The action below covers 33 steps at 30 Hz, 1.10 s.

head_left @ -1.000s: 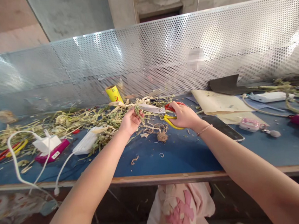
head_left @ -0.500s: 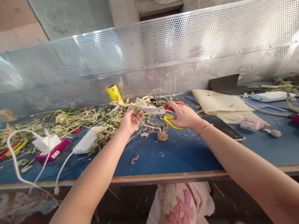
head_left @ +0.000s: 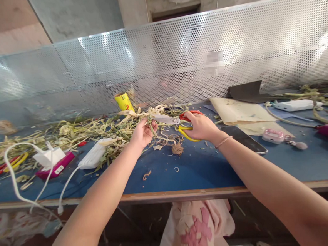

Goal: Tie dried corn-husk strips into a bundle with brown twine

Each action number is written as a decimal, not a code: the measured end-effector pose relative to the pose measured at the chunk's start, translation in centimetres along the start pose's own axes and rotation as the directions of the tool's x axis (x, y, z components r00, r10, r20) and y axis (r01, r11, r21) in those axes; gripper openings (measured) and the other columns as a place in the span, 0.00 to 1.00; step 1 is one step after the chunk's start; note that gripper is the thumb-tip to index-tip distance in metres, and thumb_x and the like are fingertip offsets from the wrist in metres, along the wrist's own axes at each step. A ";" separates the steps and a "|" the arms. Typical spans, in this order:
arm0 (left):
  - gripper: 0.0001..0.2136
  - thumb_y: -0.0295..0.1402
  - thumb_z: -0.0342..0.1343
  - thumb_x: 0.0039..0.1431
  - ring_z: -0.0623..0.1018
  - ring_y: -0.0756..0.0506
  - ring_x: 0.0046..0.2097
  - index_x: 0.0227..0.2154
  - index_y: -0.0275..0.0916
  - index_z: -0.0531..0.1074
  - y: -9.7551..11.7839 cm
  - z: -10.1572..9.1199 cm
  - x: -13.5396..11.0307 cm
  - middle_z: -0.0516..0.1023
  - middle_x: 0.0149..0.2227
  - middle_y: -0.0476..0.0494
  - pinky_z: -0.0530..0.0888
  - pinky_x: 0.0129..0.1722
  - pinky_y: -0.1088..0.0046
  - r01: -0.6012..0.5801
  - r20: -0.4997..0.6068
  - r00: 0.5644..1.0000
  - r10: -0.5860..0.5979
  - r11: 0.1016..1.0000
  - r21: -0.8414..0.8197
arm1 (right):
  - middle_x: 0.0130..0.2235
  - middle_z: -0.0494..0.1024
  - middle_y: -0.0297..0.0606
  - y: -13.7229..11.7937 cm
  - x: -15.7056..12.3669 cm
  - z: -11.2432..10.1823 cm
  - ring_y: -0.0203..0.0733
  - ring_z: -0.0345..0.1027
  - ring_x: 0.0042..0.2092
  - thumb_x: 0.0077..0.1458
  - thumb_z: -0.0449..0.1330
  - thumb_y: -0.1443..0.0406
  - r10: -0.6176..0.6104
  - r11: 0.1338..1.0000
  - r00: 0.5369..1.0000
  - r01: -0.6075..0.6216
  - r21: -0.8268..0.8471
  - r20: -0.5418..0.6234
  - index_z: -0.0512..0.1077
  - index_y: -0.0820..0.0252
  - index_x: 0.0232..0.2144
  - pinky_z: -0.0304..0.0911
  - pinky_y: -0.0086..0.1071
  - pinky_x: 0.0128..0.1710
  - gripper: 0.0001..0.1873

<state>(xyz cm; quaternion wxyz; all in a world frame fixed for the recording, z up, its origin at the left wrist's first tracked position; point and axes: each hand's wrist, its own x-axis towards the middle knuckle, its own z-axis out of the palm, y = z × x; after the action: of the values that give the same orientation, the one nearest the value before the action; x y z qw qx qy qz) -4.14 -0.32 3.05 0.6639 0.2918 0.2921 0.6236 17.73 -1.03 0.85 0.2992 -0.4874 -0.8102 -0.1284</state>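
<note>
In my right hand [head_left: 201, 125] is a pair of scissors [head_left: 166, 119] with red and yellow handles, its blades pointing left. The blade tips reach the fingers of my left hand [head_left: 144, 132], which are closed on a dried plant stem [head_left: 150, 123]. A heap of dried stems and leaves [head_left: 121, 133] spreads behind and to the left of that hand. Below the blades, a brown tangled root ball [head_left: 177, 148] rests on the blue tabletop [head_left: 163, 177].
To the left lie a white power bank [head_left: 94, 155], a purple power strip [head_left: 55, 170] with a charger, and another pair of scissors [head_left: 10, 165]. A yellow tube [head_left: 124, 102] stands behind. Right are a phone [head_left: 245, 140], an earphone case [head_left: 273, 136], paper [head_left: 238, 110] and a perforated screen [head_left: 175, 60].
Both hands stay almost in place, still holding the stem and scissors. The whole view has shifted very slightly.
</note>
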 end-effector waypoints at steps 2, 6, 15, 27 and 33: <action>0.11 0.27 0.44 0.59 0.71 0.55 0.21 0.24 0.32 0.67 0.0 -0.1 0.1 0.70 0.18 0.47 0.74 0.29 0.78 0.009 0.011 1.000 -0.009 1.000 -0.009 | 0.32 0.75 0.44 0.0 0.0 0.0 0.46 0.67 0.35 0.49 0.52 0.53 0.002 1.000 1.000 -0.002 0.006 0.007 0.64 0.61 0.38 0.56 0.33 0.31 0.19; 0.10 0.27 0.44 0.58 0.71 0.55 0.21 0.25 0.32 0.69 0.0 -0.3 0.2 0.70 0.18 0.48 0.74 0.32 0.77 0.032 0.024 0.999 -0.031 0.999 -0.036 | 0.32 0.74 0.44 0.0 0.0 0.2 0.45 0.67 0.34 0.49 0.53 0.54 -0.011 1.000 1.000 0.010 0.009 0.010 0.64 0.61 0.38 0.55 0.33 0.31 0.19; 0.12 0.27 0.43 0.60 0.72 0.55 0.21 0.24 0.33 0.68 0.0 -0.2 0.2 0.71 0.18 0.48 0.74 0.29 0.80 0.034 0.056 0.998 -0.030 0.997 -0.074 | 0.33 0.74 0.43 0.2 0.1 0.5 0.46 0.68 0.37 0.49 0.54 0.55 -0.021 0.999 1.000 0.021 0.038 0.004 0.64 0.61 0.40 0.57 0.34 0.33 0.19; 0.11 0.26 0.46 0.58 0.73 0.54 0.23 0.23 0.34 0.68 0.3 -0.3 0.4 0.72 0.20 0.47 0.74 0.32 0.78 -0.012 0.035 0.999 0.014 0.998 -0.064 | 0.32 0.73 0.43 -0.2 0.0 0.5 0.45 0.66 0.35 0.49 0.53 0.54 0.004 0.997 1.000 -0.006 0.076 0.025 0.64 0.61 0.41 0.56 0.33 0.31 0.20; 0.11 0.26 0.45 0.58 0.72 0.55 0.22 0.22 0.34 0.66 0.3 -0.3 0.3 0.70 0.18 0.49 0.74 0.31 0.80 -0.006 0.020 1.000 0.007 0.998 -0.056 | 0.32 0.73 0.42 -0.3 0.0 0.6 0.45 0.66 0.35 0.50 0.53 0.55 -0.013 0.998 1.000 0.012 0.056 0.023 0.63 0.61 0.40 0.56 0.32 0.31 0.19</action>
<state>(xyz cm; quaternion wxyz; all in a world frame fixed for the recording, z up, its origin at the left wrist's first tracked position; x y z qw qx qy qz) -4.48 0.05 3.06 0.6725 0.2802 0.2668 0.6309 17.30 -0.86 0.45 0.3024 -0.4754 -0.8199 -0.1019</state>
